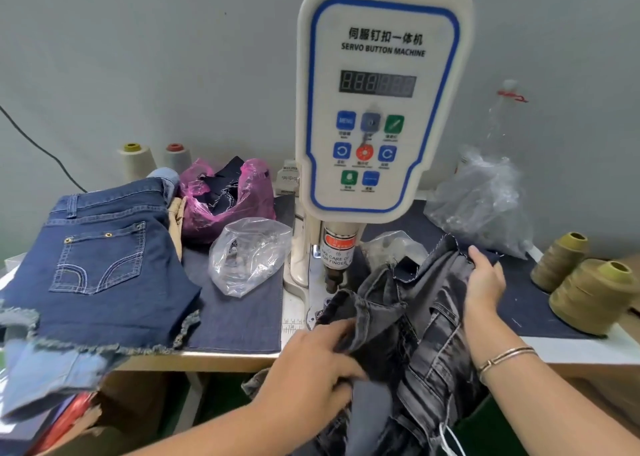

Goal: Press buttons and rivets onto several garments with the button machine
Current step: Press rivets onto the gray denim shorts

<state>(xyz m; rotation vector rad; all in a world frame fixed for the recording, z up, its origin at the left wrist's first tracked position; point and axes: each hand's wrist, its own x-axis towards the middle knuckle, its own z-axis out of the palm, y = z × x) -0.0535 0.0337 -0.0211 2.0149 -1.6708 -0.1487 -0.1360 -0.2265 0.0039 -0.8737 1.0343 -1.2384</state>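
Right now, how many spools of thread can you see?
4: two pale cones at the back left by the wall, two olive spools at the table's right edge. Others may be hidden.

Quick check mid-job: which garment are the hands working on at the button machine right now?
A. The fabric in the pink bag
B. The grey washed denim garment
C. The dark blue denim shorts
B: both the left hand and right hand grip the grey washed denim garment in front of the button machine.

Matt washed grey denim garment (408,320); frayed-hem dark blue denim shorts (104,265); glossy white plastic button machine panel (377,102); crinkled clear plastic bag (247,255).
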